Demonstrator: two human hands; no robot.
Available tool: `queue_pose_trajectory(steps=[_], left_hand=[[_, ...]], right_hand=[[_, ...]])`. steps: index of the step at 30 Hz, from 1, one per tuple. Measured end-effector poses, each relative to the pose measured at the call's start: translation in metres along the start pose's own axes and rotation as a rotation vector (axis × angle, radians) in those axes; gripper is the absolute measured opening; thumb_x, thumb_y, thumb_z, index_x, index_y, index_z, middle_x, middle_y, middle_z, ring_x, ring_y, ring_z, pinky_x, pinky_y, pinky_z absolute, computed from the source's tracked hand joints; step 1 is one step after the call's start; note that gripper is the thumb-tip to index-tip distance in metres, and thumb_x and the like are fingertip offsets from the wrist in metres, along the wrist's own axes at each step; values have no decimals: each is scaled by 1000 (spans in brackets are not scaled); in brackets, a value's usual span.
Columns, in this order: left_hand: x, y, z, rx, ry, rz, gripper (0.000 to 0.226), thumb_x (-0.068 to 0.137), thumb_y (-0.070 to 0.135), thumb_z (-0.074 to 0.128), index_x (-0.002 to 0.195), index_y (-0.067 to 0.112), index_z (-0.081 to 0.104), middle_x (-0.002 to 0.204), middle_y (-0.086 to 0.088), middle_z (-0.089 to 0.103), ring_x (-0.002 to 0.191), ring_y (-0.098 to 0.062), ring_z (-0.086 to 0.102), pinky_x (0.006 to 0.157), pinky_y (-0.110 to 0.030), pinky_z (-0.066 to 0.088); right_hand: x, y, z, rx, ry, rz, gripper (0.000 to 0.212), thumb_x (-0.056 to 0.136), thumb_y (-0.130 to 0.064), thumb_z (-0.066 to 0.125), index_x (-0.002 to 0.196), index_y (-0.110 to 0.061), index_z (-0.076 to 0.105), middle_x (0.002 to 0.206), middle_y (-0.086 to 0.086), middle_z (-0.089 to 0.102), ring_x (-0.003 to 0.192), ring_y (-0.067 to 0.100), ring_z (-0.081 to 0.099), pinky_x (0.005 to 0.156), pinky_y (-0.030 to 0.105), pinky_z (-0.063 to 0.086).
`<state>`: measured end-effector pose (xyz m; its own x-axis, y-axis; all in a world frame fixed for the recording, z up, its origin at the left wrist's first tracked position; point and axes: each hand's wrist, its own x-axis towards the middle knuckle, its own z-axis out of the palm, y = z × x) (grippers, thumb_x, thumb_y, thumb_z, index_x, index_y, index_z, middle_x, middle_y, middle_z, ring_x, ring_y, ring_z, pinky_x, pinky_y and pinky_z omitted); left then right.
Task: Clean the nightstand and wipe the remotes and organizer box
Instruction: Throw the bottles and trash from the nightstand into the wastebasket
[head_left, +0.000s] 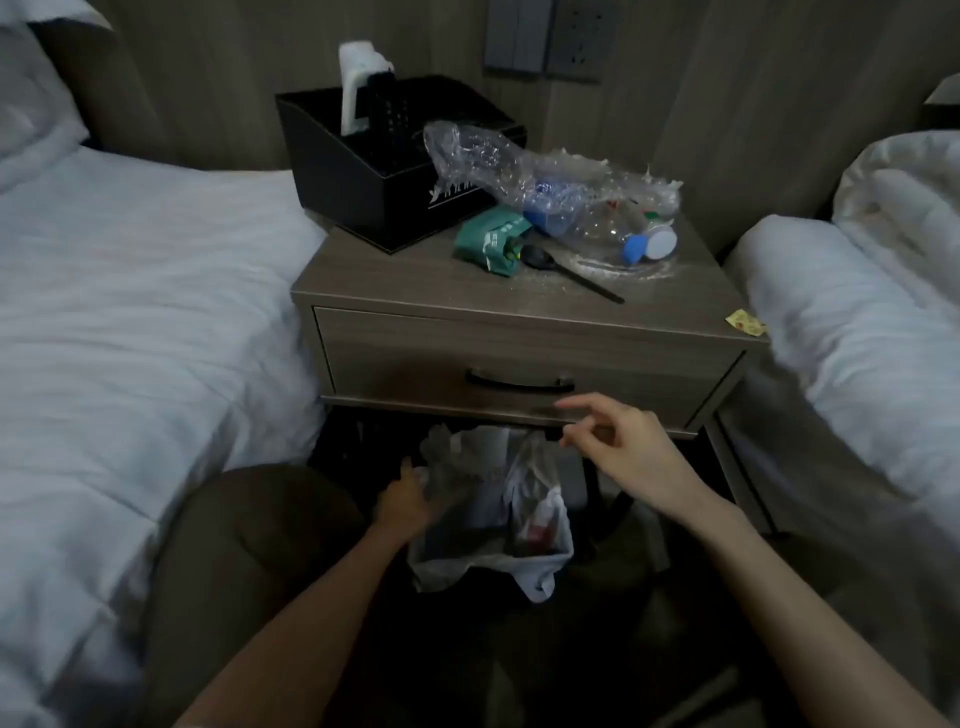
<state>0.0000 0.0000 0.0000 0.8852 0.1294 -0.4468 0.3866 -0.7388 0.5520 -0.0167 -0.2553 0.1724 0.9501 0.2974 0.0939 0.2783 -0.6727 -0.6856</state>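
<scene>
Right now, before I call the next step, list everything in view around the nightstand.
nightstand: one, grey-brown, centre
organizer box: one, black, back left on top
remotes: two, white and black, upright in box
crushed bottles: about two, clear with blue cap, top middle
packet: one, green, beside box
spoon: one, black, top front
wrapper: one, yellow, front right corner
bin bag: one, whitish, below nightstand
beds: two, white, either side
left hand: at bag rim
right hand: empty, in front of nightstand
</scene>
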Motion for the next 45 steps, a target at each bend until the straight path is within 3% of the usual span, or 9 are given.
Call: queue_pose_trajectory(steps=[3,10,16,19,23,27,33,39,45], left_hand=[[5,-3,6,63,71,39,76,96,28,54,153,5,9,136,-21,52,120,-38,54,93,-38,46],[10,-9,8,110,48,50,69,98,24,51,153,7,12,144,-17,46,126,-35,50,98,-34,41],[10,0,7,-181,-110,26,71,96,22,56,154,15,15,150,-13,38,136,-34,40,110,-35,34],[7,5,14,-384,-150,26,96,72,45,68,151,15,23,150,-15,38,135,-33,41,113,-39,33],[9,6,21,-276,-112,44,68,95,24,58,152,16,23,149,-15,40,134,-33,42,110,-38,36],[-4,19,5,-129,-99,81,75,91,38,59,153,18,21,149,-16,40,134,-34,43,107,-37,39],[-56,52,-49,181,207,360,53,95,36,53,145,25,40,136,-10,52,120,-29,54,94,-39,49],[-104,92,-125,133,614,717,37,94,27,55,131,24,56,121,-1,63,111,-24,58,90,-39,51],[-85,140,-164,117,682,847,41,95,26,54,136,20,52,128,0,57,119,-21,47,99,-31,36]], right_hand=[[7,13,4,22,-18,28,26,93,-19,62,118,-27,62,81,-12,73,71,-3,65,66,11,48],[19,32,15,67,-8,43,26,94,-17,60,118,-26,62,83,-12,73,75,0,67,67,12,47],[17,30,15,70,28,-8,28,94,-16,60,121,-26,61,83,-12,73,71,-4,65,64,7,44],[11,31,12,78,47,-8,28,95,-15,59,120,-26,60,82,-12,73,61,-7,61,58,5,40],[4,31,11,63,77,9,27,95,-18,59,119,-28,61,82,-15,73,66,-2,64,60,9,44],[-4,25,8,66,76,0,27,95,-17,58,121,-25,61,83,-13,73,61,-2,60,56,7,39],[-12,2,-6,60,122,-42,28,95,-17,58,122,-24,62,86,-11,73,61,-3,60,61,9,42],[-8,-31,-34,93,268,-140,29,93,-16,60,120,-25,63,86,-16,72,83,3,68,82,30,54],[30,-58,-65,30,393,-208,29,92,-18,62,119,-27,64,93,-16,69,78,3,65,77,30,55]])
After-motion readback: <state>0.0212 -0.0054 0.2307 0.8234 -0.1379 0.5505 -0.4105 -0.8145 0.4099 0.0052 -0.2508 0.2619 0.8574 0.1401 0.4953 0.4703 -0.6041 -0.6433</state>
